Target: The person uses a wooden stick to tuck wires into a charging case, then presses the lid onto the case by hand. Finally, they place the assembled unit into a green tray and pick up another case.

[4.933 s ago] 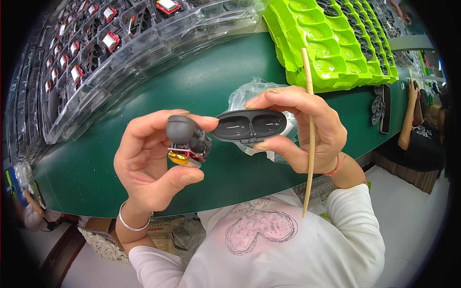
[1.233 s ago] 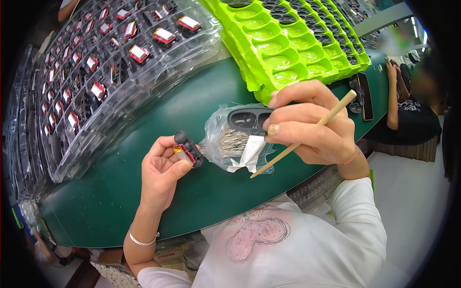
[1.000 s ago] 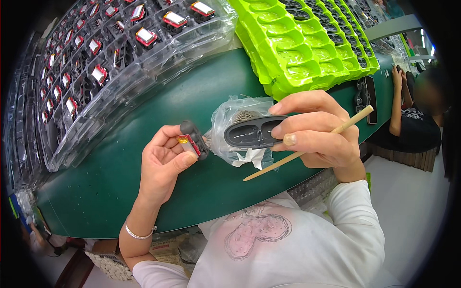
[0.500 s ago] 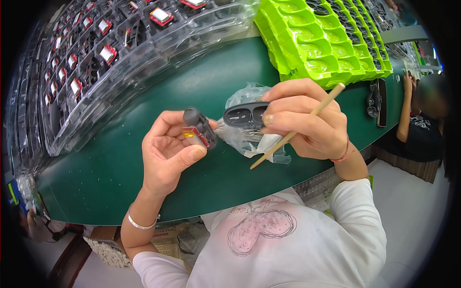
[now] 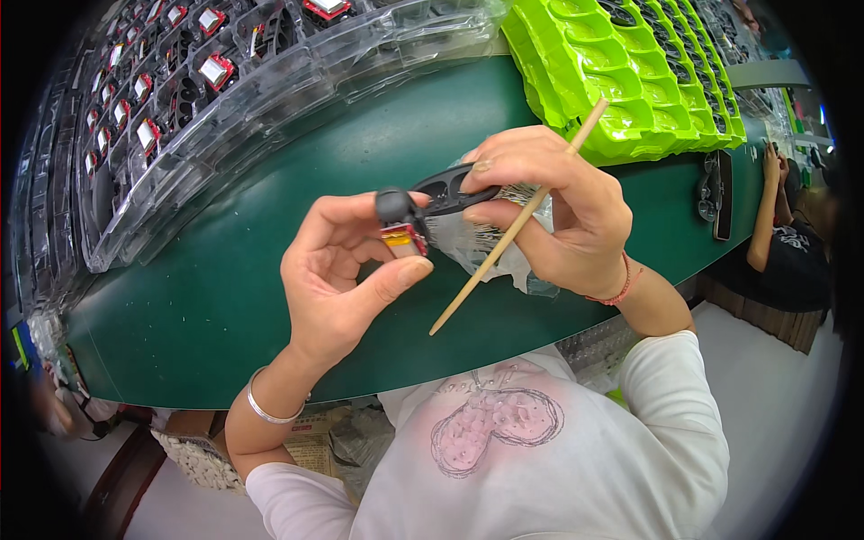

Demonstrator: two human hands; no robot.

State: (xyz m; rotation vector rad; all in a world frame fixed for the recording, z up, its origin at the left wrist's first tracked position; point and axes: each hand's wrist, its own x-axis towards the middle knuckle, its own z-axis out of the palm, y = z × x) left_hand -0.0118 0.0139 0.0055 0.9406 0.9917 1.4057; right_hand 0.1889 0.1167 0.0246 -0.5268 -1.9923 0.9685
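Observation:
Between the thumb and fingers of my left hand [image 5: 328,279] is a small dark plastic part [image 5: 394,207] with a rounded end. A red circuit board [image 5: 405,238] with yellow tape and a silvery block sits on it. My right hand [image 5: 576,193] pinches a black oval earbud-case piece [image 5: 443,191] with two wells, tilted and held close to the left-hand part; whether the two touch I cannot tell. A wooden stick [image 5: 490,261] also rests in my right hand, slanting down to the left. Beneath lies a clear plastic bag [image 5: 459,245] with thin metal pins, partly hidden.
Stacked clear trays [image 5: 270,117] of dark parts with red boards fill the far left. Bright green trays [image 5: 585,90] with black oval pieces stand at the far right of the green table [image 5: 207,306]. Beyond the table's right edge, a person's arm [image 5: 765,220] shows.
Both hands have come closer together, the left moving right and the right slightly left. The oval piece has tilted, and its left end is now near the left-hand part.

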